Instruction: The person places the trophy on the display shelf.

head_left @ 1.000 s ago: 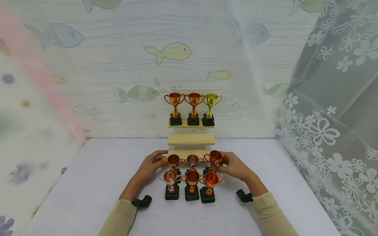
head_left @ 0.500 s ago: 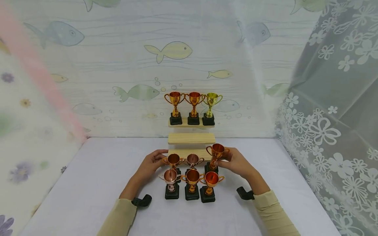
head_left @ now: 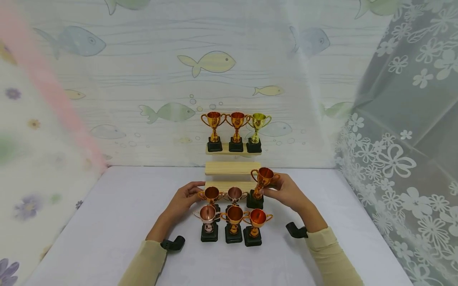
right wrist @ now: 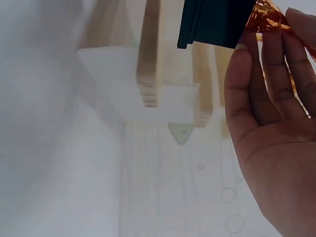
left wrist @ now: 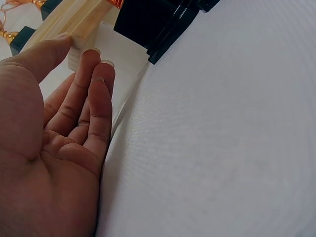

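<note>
My right hand pinches a small copper-gold trophy by its stem, at the right end of a stepped wooden stand. The trophy tilts a little, and in the right wrist view its black base hangs beside the steps. At the stand's left end rests my left hand, its fingers loosely bent and holding nothing. The left wrist view shows the thumb at the end of a wooden step. Near those fingers stands an orange-gold trophy, with a rose-coloured trophy to its right.
Three trophies stand on the top step: two orange-gold and one yellow-gold trophy. In front, a row holds a rose trophy, a gold trophy and a red-orange trophy. A fish-print curtain hangs behind the white table.
My right hand has raised the copper-gold trophy from the back row, up and slightly right, close to the lowest step. My left hand has stayed in place.
</note>
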Motion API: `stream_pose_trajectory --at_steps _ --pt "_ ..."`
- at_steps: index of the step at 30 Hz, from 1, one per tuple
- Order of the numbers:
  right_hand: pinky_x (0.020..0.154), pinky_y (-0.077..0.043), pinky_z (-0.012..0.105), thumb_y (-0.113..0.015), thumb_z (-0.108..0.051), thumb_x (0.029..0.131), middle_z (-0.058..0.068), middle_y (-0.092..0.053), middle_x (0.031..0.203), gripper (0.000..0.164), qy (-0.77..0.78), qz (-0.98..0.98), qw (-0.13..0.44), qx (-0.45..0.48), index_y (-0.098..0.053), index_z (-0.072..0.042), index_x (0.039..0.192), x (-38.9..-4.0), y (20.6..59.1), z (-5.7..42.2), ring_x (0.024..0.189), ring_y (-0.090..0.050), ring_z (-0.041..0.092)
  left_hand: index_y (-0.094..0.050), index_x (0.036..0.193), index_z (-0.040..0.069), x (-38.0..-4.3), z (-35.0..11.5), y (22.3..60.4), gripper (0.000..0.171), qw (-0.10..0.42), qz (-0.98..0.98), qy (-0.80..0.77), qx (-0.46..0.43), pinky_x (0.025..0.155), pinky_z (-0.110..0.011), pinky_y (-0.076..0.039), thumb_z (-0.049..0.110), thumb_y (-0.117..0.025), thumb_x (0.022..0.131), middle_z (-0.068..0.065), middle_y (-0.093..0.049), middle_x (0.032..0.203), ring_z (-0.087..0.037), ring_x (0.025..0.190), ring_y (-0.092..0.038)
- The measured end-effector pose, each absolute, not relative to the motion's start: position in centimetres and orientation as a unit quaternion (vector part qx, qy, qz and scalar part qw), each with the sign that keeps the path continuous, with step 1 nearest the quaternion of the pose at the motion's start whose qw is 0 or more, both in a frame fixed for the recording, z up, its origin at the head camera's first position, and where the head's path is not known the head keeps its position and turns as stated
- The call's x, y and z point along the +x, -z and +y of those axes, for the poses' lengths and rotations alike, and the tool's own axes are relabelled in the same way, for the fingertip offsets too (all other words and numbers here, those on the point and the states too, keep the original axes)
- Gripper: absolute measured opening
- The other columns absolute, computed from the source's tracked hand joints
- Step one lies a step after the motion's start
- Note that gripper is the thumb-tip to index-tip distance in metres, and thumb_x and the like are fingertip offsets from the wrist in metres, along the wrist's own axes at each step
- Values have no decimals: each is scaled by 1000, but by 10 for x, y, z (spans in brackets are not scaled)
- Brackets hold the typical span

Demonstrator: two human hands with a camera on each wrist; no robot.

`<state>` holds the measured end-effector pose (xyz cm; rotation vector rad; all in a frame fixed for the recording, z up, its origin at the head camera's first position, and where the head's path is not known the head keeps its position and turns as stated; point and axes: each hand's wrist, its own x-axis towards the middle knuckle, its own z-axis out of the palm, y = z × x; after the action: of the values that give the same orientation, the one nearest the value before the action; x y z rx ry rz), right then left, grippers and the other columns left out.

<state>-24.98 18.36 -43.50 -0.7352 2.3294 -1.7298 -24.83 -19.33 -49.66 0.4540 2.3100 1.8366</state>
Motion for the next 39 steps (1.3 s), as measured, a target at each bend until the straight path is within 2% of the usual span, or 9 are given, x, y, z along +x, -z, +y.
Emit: stream_pose_trajectory --at_steps 5,12,24,31,39 --pt "91 -53 34 -73 -11 91 11 -71 110 27 579 774 68 -248 -68 -2 116 -256 423 181 111 -66 25 -50 143 3 -249 -193 497 52 76 772 -613 152 89 -30 -51 21 -67 97 -12 -70 111 -15 98 -68" --pt "87 -54 34 -70 -10 93 15 -71 107 23 587 768 71 -247 -69 2 112 -268 409 176 100 -66 24 -50 143 4 -249 -194 501 52 78 776 -608 146 91 -35 -51 23 -67 97 -11 -70 111 -13 98 -68" --pt "86 -56 35 -70 -9 93 15 -71 110 24 566 782 45 -257 -68 -2 116 -291 392 154 104 -68 25 -51 142 4 -249 -193 498 51 73 777 -608 149 91 -37 -51 23 -67 97 -11 -70 110 -12 97 -68" --pt "88 -55 41 -71 -12 93 12 -72 109 22 537 806 31 -247 -69 -4 114 -300 380 132 102 -69 24 -52 141 5 -248 -194 496 50 69 777 -607 151 90 -35 -51 24 -67 97 -11 -70 109 -14 98 -68" --pt "85 -53 36 -73 -16 92 8 -73 107 19 531 819 36 -216 -69 -6 108 -310 368 104 100 -68 21 -52 141 8 -250 -194 499 49 77 775 -612 141 94 -40 -50 22 -68 97 -10 -70 110 -15 99 -68"
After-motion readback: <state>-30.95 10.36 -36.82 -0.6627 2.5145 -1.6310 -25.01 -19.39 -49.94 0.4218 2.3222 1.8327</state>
